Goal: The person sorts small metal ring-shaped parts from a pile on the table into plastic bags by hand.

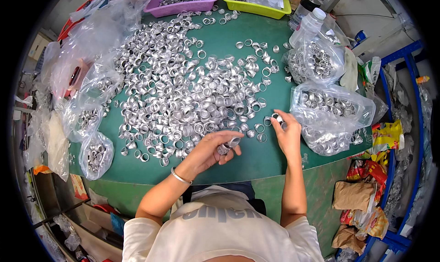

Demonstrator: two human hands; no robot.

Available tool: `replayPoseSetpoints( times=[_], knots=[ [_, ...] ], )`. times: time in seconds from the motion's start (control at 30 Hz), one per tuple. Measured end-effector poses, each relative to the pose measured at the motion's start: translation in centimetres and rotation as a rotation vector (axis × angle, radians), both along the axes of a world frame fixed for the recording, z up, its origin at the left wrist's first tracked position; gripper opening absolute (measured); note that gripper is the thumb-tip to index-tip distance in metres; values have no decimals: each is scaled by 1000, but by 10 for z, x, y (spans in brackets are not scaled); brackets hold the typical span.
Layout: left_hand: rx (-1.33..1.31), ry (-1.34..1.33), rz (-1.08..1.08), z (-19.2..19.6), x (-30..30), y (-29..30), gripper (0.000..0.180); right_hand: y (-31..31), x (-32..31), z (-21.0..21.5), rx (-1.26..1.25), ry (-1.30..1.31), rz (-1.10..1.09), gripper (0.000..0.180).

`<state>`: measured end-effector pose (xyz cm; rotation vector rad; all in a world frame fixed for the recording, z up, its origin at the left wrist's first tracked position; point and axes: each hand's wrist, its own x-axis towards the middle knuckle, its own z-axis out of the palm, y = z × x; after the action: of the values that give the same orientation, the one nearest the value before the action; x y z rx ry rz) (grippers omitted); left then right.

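Observation:
A wide heap of silver metal rings covers the middle of the green table. At the heap's near edge my left hand is curled round a few silver rings, which show between its thumb and fingers. My right hand is to the right of the heap, its thumb and fingertips pinching a silver ring. Close to its fingertips, loose rings lie on the table. A silver bangle circles my left wrist.
Clear plastic bags of rings stand on the right, near a white-capped bottle. More bagged rings lie at the left. A purple basket and a yellow-green basket sit at the far edge. Blue shelving rises at right.

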<state>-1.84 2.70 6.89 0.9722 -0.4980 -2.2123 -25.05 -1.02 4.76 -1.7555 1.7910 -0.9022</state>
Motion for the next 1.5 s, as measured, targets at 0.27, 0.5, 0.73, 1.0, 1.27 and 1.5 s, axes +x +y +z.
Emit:
replayPoseSetpoints(
  times=[0.27, 0.5, 0.73, 1.0, 1.27, 1.5],
  knots=[
    [183, 213, 169, -23, 2, 7, 26, -10, 21, 10, -192, 264, 33, 22],
    [-284, -345, 241, 0, -5, -8, 14, -41, 15, -10, -266, 306, 192, 12],
    [-1290, -1348, 105, 16, -3, -65, 10, -19, 5, 4, 458, -1685, 258, 21],
    [-1667, -1681, -612, 12, -32, -116, 2, -38, 26, 8, 131, -466, 119, 28],
    [-276, -283, -88, 21, 0, -122, 20, -58, 59, 11, 120, 474, 118, 26],
    [4, 139, 67, 11, 6, -54, 41, -53, 22, 0, 161, -174, 5, 21]
  ],
)
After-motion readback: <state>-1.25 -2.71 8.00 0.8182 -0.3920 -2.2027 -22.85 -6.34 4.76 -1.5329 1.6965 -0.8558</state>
